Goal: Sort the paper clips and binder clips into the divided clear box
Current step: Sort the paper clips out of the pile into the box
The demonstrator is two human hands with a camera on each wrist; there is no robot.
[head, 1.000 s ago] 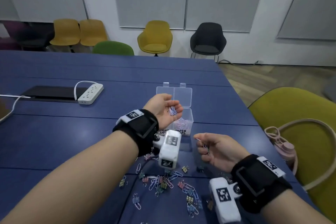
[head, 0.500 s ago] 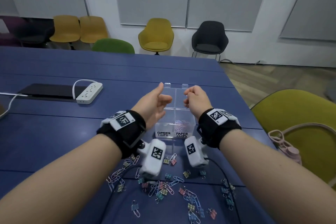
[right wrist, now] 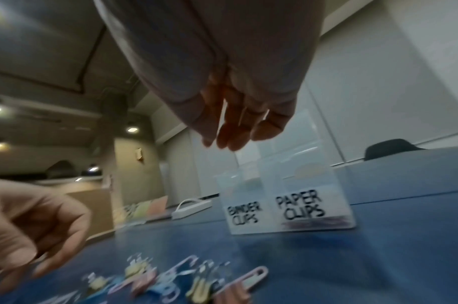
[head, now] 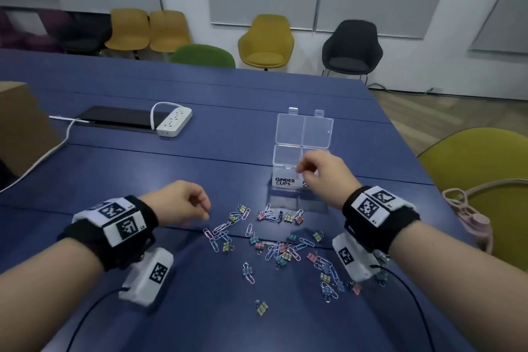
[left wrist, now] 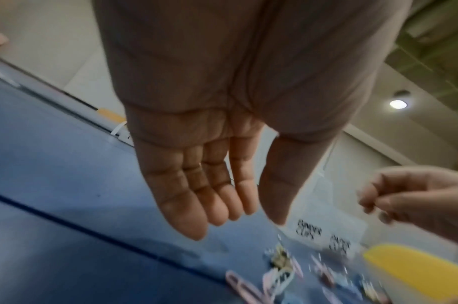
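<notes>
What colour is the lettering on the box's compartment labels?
Black, handwritten on white labels on the clear box; it shows best in the right wrist view.

The box (right wrist: 287, 205) carries two handwritten black labels on its front wall. The left compartment's label reads "BINDER CLIPS" (head: 285, 182), plain in the head view and the right wrist view. The right compartment's reads "PAPER CLIPS" (right wrist: 300, 206), whole only in the right wrist view. The wristbands and wrist cameras bear only square coded markers, no readable words.
</notes>
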